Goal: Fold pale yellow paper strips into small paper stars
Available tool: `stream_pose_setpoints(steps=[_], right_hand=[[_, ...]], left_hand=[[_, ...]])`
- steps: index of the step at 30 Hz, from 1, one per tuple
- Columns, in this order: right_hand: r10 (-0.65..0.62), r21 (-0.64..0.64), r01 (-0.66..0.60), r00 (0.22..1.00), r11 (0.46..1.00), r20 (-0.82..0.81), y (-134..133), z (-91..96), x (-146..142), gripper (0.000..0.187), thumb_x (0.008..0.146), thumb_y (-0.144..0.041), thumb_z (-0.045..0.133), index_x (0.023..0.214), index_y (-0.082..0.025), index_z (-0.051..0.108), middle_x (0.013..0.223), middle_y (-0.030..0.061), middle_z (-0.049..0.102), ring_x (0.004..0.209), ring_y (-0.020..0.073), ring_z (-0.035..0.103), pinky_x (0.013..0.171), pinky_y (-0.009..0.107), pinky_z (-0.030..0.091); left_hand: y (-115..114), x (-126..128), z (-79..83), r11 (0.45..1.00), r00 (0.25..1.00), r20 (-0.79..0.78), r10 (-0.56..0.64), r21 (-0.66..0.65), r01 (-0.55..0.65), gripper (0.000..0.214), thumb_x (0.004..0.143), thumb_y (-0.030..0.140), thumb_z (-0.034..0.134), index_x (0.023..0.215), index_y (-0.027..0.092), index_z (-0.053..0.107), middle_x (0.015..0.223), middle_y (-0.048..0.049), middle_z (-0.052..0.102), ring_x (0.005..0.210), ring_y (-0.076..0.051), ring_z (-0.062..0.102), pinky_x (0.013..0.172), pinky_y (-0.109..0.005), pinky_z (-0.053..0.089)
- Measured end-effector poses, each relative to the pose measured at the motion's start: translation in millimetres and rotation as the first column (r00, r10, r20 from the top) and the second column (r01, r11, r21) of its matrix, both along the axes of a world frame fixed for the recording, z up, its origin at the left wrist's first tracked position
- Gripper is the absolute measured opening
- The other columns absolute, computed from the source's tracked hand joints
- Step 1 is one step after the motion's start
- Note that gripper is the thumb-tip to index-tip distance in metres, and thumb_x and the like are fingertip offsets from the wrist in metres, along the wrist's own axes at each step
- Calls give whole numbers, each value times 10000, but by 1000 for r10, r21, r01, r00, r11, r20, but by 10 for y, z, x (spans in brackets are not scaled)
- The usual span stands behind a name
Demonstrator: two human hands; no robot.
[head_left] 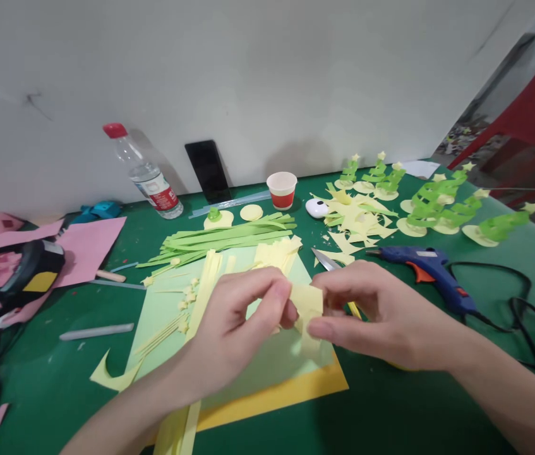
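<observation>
Left hand (243, 316) and right hand (381, 316) pinch a small pale-yellow paper piece (307, 299) between them, above a pale-green rectangular paper sheet (258, 366). Right of that sheet lies a blue plastic glue gun (431, 262) with an orange trigger; beyond the sheet stands a red-and-white cup (282, 191).

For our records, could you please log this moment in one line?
left hand: pinching yellow paper; right hand: same paper; beneath: green sheet

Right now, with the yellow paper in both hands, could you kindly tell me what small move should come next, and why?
Perhaps hold the paper in the left hand and take up the scissors with the right hand: they show just past it, partly hidden, and cut scraps lie beyond.
</observation>
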State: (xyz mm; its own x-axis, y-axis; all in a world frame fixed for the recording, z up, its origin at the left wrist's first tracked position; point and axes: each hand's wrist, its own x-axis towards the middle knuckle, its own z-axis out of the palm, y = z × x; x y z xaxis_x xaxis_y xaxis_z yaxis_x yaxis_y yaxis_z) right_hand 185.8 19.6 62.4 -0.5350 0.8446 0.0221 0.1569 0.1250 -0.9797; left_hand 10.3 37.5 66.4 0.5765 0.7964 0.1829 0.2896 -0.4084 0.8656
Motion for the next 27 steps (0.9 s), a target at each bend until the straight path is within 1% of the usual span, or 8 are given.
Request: stream_pose_setpoints(steps=[2,4,7,11,14,17,21,27], right_hand=[[-62,10,63,998,998,-28,-2,4,2,223,798,-183,565,587,-166,495,538,-44,469,508,72,412,457,186,315],[-152,50,155,987,987,-58,-12,13,13,204,809,-172,530,606,-169,505,571,-35,494,524,75,422,462,189,322],[-231,165,231,973,959,-21,-34,28,28,212,819,-173,516,609,-180,495,559,-41,479,513,75,402,451,194,307],[-200,351,145,971,925,127,-57,36,25,221,812,-127,517,601,-182,487,535,-46,498,490,71,407,454,199,305],[-174,449,87,972,889,158,-75,39,35,217,831,-110,509,625,-175,492,545,-52,504,493,61,413,458,186,308],[-181,518,85,974,851,138,-97,53,59,199,865,-100,501,680,-172,491,577,-63,497,505,49,394,462,179,292],[-171,560,66,976,826,137,-105,73,79,177,887,-101,463,728,-178,472,612,-62,482,531,53,393,480,185,293],[-160,545,39,971,838,176,-90,76,82,187,861,-87,438,701,-184,444,589,-57,454,515,64,387,473,192,296]], left_hand=[[10,-18,-11,998,999,20,30,53,-31,319,872,133,390,587,194,519,572,34,567,532,-99,527,537,-205,411],[21,-33,-24,997,999,47,8,78,-12,335,871,128,398,568,191,527,550,35,563,528,-102,534,549,-212,416],[30,-29,-30,999,994,109,-9,46,4,282,866,165,439,617,191,567,597,24,590,574,-116,554,578,-221,440],[13,17,-5,989,982,191,4,-144,24,39,787,179,594,810,197,620,789,-2,666,728,-145,619,665,-228,504],[-6,33,6,968,967,255,24,-246,41,71,738,130,662,750,188,623,730,6,676,679,-129,628,641,-212,515],[-7,21,1,951,949,308,62,-307,38,89,736,123,678,694,182,627,676,9,681,622,-118,638,572,-192,516],[6,7,1,924,948,302,104,-383,21,92,733,114,689,689,182,645,623,23,688,580,-109,659,526,-165,516],[0,15,23,894,965,237,112,-448,6,99,721,158,701,634,175,659,603,7,718,563,-149,694,558,-222,570]])
